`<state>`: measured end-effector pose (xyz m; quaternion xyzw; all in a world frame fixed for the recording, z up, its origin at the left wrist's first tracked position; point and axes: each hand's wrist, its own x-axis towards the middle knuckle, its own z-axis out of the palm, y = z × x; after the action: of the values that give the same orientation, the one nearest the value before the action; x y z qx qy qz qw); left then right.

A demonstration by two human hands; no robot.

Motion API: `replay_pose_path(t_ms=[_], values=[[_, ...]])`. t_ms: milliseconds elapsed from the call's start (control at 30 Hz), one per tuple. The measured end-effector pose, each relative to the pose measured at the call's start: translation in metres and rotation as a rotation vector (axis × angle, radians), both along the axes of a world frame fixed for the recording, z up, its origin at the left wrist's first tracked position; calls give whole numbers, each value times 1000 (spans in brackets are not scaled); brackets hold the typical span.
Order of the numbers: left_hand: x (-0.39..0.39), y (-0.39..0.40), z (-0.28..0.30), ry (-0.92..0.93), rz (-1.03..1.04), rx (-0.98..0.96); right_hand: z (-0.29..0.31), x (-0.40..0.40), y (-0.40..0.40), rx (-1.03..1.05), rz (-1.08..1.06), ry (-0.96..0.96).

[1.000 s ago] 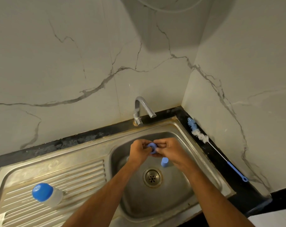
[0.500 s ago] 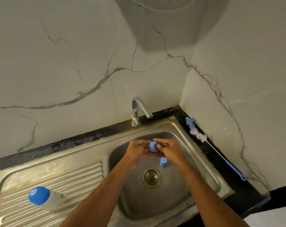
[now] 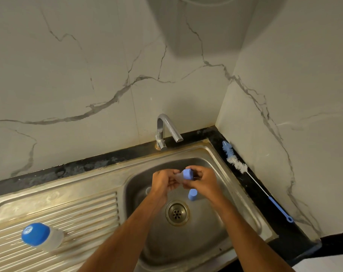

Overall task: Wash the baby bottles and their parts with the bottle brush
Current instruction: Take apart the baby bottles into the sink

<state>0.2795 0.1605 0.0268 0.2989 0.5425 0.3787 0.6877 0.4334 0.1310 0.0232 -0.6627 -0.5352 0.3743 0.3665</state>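
Over the steel sink [image 3: 215, 154], my left hand [image 3: 162, 182] and right hand [image 3: 203, 180] pinch a blue bottle part [image 3: 186, 174]. Bottle brush [image 3: 245, 171] lies on black counter [image 3: 251, 185]; capped bottle [image 3: 42, 237] on drainboard [image 3: 68, 211]. Marble walls.

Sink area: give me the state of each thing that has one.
Tap: no water visible.
Bottle brush: lying unused on the counter.
Blue ring: held by both hands over the basin.
Left hand: gripping.
Right hand: gripping.
Capped bottle: on the drainboard.
Blue cap: in the basin.
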Motion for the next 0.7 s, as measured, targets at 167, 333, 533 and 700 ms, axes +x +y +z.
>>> replay_pose_path(t_ms=[167, 333, 533, 700], values=[[6, 5, -11, 10, -101, 61, -2, 7, 9, -33, 36, 101], [13, 17, -50, 314, -66, 184, -11, 16, 14, -99, -13, 101], [11, 25, -81, 746, -196, 395, -44, 24, 35, -178, -116, -207], [17, 35, -108, 924, -336, 452, -75, 27, 54, -122, 39, -429]])
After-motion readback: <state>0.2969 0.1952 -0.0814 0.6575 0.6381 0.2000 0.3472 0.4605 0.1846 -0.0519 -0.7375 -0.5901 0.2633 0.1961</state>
